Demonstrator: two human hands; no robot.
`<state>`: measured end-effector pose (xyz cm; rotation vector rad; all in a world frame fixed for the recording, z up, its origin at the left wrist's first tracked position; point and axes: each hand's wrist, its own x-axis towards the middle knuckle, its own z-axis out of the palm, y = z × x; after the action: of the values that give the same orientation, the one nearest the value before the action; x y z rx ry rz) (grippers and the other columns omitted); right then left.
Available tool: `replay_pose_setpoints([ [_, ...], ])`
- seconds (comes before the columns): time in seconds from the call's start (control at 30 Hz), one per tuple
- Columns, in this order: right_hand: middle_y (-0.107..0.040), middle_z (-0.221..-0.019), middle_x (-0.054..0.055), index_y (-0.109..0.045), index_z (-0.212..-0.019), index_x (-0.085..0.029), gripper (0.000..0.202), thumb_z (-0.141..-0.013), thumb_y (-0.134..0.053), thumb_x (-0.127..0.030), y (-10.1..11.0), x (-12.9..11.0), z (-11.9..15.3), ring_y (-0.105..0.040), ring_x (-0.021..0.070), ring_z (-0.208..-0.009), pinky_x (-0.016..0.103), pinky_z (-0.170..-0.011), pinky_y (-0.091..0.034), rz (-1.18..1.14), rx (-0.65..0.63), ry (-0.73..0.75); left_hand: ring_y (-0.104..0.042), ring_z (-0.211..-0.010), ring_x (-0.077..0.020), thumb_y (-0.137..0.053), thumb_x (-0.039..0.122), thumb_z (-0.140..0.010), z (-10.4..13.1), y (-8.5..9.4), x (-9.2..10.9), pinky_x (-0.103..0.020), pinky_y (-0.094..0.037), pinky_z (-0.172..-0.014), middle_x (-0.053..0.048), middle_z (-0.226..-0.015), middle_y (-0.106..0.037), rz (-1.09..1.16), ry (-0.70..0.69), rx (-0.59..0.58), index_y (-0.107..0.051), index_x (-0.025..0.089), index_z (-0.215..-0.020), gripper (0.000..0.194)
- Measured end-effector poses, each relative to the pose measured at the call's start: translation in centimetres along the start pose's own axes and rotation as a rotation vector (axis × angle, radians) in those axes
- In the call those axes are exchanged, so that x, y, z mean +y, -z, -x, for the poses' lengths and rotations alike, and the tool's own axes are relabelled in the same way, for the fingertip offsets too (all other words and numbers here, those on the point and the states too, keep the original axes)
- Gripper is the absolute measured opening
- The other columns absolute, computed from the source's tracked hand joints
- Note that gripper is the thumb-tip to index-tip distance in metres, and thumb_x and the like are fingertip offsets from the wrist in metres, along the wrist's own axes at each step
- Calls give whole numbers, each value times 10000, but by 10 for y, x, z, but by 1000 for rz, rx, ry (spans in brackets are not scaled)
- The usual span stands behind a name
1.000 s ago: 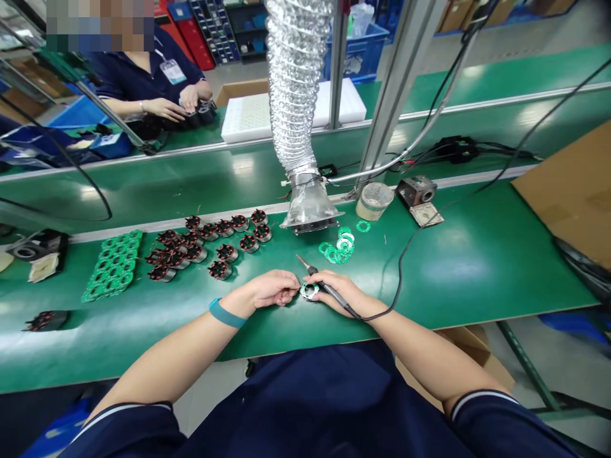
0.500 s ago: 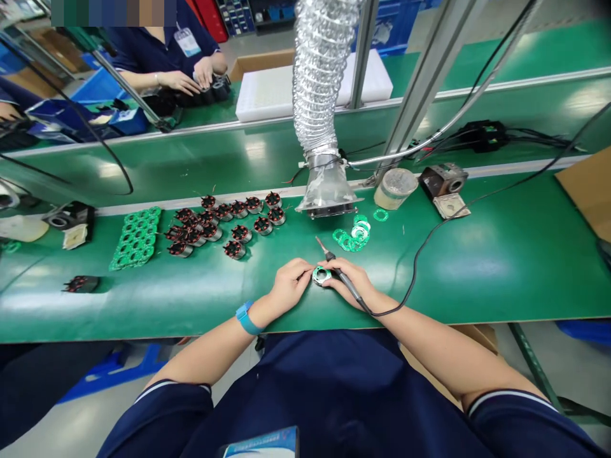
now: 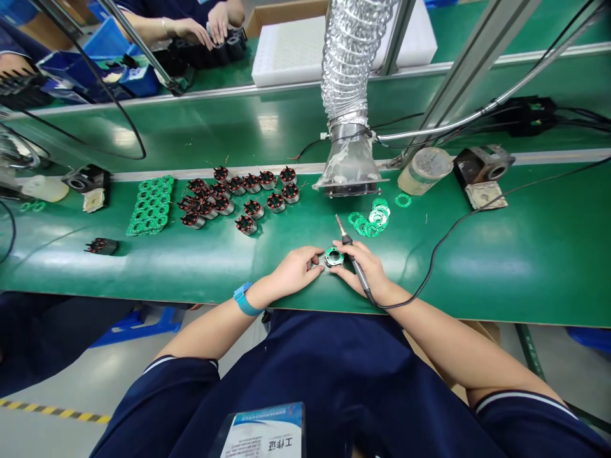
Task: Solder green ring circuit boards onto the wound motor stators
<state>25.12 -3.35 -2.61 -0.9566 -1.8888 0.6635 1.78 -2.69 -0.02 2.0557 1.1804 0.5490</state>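
Observation:
A small round part topped with a green ring board point(image 3: 334, 256) is held just above the green table point(image 3: 477, 267). My right hand point(image 3: 365, 270) pinches its right side and also carries a soldering iron point(image 3: 356, 267), whose tip points up and away. My left hand point(image 3: 298, 270), with a blue wristband, is at the part's left side, thumb and fingertips curled close to it; whether they touch it is too small to tell. Loose green rings point(image 3: 371, 222) lie beyond my right hand. Coils with red and black tops point(image 3: 245, 224) stand in a group at the back left.
A fume duct point(image 3: 351, 159) hangs over the table's back. A round jar point(image 3: 424, 170) and an iron holder point(image 3: 484, 172) stand to its right. Green perforated boards point(image 3: 151, 205) lie left. The iron's cord trails right. Across the divider, a person's hands point(image 3: 205, 28) work.
The view has shifted, so the bench sits higher in the picture. My left fingers have opened a little at the part's side; my right hand still holds the part and the iron.

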Motion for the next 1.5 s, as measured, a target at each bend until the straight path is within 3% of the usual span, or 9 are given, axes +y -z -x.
replay_pose_setpoints([
  [0.1,-657,-1412,132,-588,-1324,-274,451,-894,-722,-241,2,-1,-2,-637,274,-1283,477,-1074,-542,-4,-67,26,-596,-735,-166,-614,228,-948,-1,5,0,-292,-457,-716,-42,-792,-664,-36,-10,-27,-703,173,-917,109],
  [0.27,-703,-1341,106,-613,-1287,-283,387,-913,-680,-214,1,1,-6,-660,253,-1246,460,-1074,-538,-47,-96,22,-571,-715,-147,-601,269,-961,1,7,3,-277,-436,-700,-39,-778,-661,91,39,123,-695,177,-850,172],
  [0.37,-725,-1289,97,-625,-1273,-286,358,-923,-696,-255,0,4,-7,-678,245,-1198,439,-1037,-558,-56,-89,4,-577,-695,-129,-663,368,-938,0,-3,7,-258,-454,-676,-35,-773,-666,382,166,190,-682,162,-863,220],
  [0.57,-695,-1350,113,-603,-1316,-281,438,-901,-738,-319,3,5,-8,-646,275,-1226,481,-1039,-546,-20,-105,49,-504,-486,-69,-783,476,-840,-13,-3,10,-190,-379,-491,34,-571,-586,831,376,24,-619,149,-843,366],
  [0.7,-711,-1322,115,-535,-1425,-278,506,-946,-683,-349,15,-6,-11,-655,296,-1201,520,-1050,-515,81,-75,38,-582,-517,-84,-839,449,-784,-20,7,5,-188,-440,-506,-2,-610,-645,829,393,-49,-631,130,-805,382],
  [0.83,-779,-1153,87,-377,-1538,-274,626,-986,-631,-422,32,-28,-9,-681,285,-1154,508,-1038,-516,96,-13,-17,-598,-561,-78,-827,431,-807,-17,4,1,-190,-473,-547,-18,-694,-680,772,332,68,-673,120,-886,356],
  [0.97,-801,-1037,50,-491,-1444,-289,494,-987,-634,-412,47,-49,-3,-717,260,-1073,461,-978,-559,43,26,-99,-593,-591,-75,-761,445,-874,-14,1,1,-188,-472,-576,-5,-697,-654,725,275,89,-670,133,-919,328],
  [1.2,-796,-810,8,-665,-1229,-253,244,-1009,-588,-328,46,-59,2,-759,223,-867,406,-835,-589,-45,14,-166,-642,-611,-99,-734,422,-898,-23,16,-5,-219,-526,-615,-45,-723,-706,782,270,-161,-630,129,-898,311],
  [1.5,-802,-813,13,-672,-1213,-240,254,-1016,-572,-366,35,-54,3,-773,218,-863,395,-823,-598,-57,4,-204,-635,-597,-88,-751,380,-885,-25,14,-7,-204,-528,-571,-30,-737,-692,822,295,-146,-629,124,-890,283],
])
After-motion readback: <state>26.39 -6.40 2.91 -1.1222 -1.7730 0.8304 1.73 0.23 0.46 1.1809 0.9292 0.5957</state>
